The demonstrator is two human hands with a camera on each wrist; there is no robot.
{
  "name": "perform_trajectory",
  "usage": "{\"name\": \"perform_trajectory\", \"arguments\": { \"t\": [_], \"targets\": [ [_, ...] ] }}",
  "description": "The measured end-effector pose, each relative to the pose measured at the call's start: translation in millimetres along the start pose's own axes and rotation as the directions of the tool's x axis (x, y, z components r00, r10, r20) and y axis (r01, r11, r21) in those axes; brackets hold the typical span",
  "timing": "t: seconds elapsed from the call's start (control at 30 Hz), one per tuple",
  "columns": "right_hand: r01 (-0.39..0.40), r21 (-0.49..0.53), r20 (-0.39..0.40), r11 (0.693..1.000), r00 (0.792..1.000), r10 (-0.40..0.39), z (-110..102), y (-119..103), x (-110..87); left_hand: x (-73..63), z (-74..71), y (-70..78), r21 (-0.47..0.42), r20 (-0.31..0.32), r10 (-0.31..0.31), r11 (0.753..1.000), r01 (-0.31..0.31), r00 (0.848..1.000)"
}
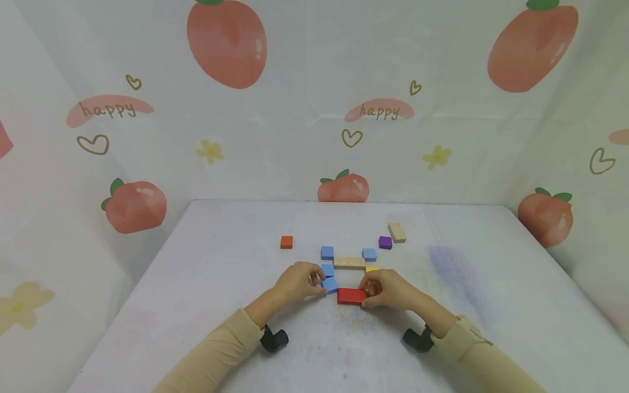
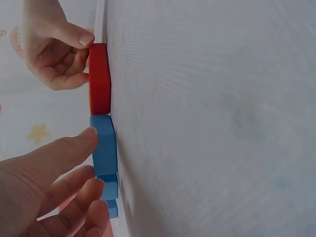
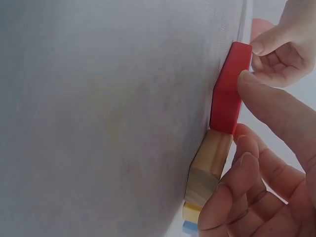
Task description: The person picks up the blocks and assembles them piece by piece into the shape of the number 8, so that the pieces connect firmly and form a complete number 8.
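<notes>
My left hand (image 1: 298, 281) pinches a slightly turned blue block (image 1: 330, 285) between thumb and fingers. A red oblong block (image 1: 351, 296) lies to its right, and my right hand (image 1: 393, 289) pinches the right end of it. In the left wrist view the red block (image 2: 99, 79) meets the blue block (image 2: 104, 148) end to end. Mostly hidden by my right hand in the head view, a wooden block (image 3: 207, 160) sits against the red one, with a yellow block (image 3: 191, 211) beyond it. Another blue block (image 1: 327, 270) stands just behind the pinched one.
Farther back, a long wooden block (image 1: 349, 263) spans between two sides, with blue blocks (image 1: 327, 252) (image 1: 369, 254) at its ends. An orange block (image 1: 286, 242) lies apart at left; a purple block (image 1: 385, 242) and a pale wooden block (image 1: 397, 232) lie at right.
</notes>
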State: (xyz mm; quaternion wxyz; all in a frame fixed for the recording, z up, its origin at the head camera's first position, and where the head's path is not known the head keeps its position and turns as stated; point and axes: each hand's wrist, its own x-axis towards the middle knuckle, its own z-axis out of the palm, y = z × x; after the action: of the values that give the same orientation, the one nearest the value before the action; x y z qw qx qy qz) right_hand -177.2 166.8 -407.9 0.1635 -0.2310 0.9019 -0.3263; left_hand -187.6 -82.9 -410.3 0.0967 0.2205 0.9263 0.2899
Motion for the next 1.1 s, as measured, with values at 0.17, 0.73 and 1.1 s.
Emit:
{"name": "perform_trajectory", "arguments": {
  "t": [0.17,0.73,1.1],
  "targets": [
    [0.025,-0.037,-0.058,0.999,0.998,-0.028,-7,8,-4.0,0.6,-0.1,0.2,-0.011,0.015,-0.013,1.000,0.013,1.000],
    [-0.049,-0.031,-0.114,0.998,0.992,0.046,-12,19,-11.8,5.0,8.9,21.2,0.037,0.076,0.119,0.992,-0.122,0.990],
    [-0.070,-0.033,-0.114,0.997,0.991,0.065,-12,17,-11.2,4.9,16.9,27.0,0.119,0.078,0.095,0.987,-0.104,0.992]
  ]
}}
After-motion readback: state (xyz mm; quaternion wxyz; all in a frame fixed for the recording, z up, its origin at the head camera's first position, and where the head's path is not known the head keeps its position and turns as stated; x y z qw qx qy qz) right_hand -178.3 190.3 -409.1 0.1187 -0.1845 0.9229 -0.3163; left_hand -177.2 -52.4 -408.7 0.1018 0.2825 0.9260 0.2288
